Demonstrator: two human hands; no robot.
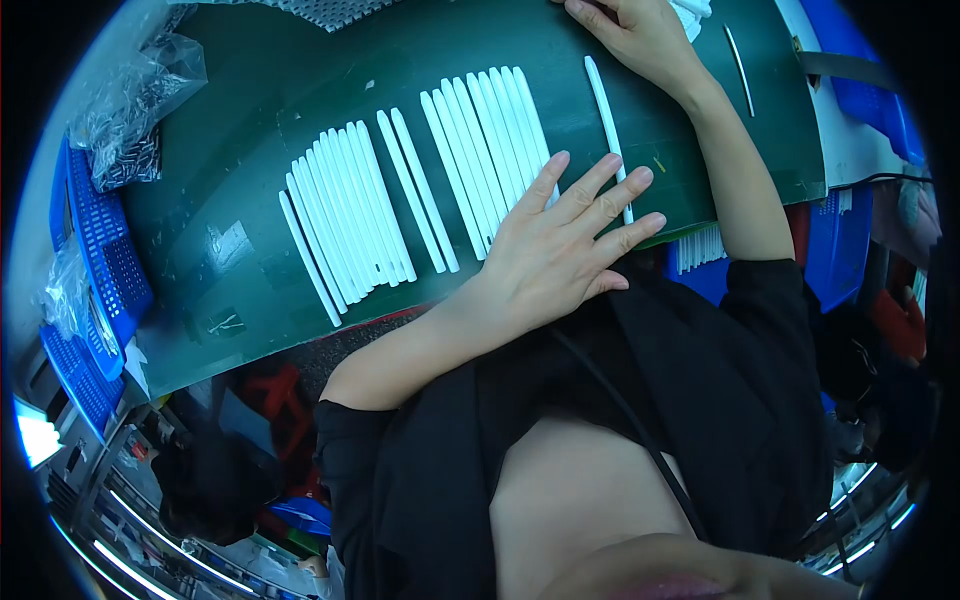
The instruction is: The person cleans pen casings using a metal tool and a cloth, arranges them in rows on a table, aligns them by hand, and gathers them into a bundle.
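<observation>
My left hand [555, 245] is palm down with its fingers spread. It lies over the lower ends of a row of white sticks [490, 130], and its fingertips reach to a single white stick [602, 100] on the right. My right hand [640, 35] is at the top edge, its fingertips partly cut off, so any grip is hidden. Further left on the green table [300, 60] lie a pair of white sticks [415, 185] and a larger group of white sticks [350, 200], side by side.
Clear plastic bags with small metal parts [130, 145] and blue perforated baskets [105, 240] stand at the left. A thin metal rod [738, 70] lies at the upper right. Blue bins [835, 250] are beyond the right edge. Another person [210, 475] is at lower left.
</observation>
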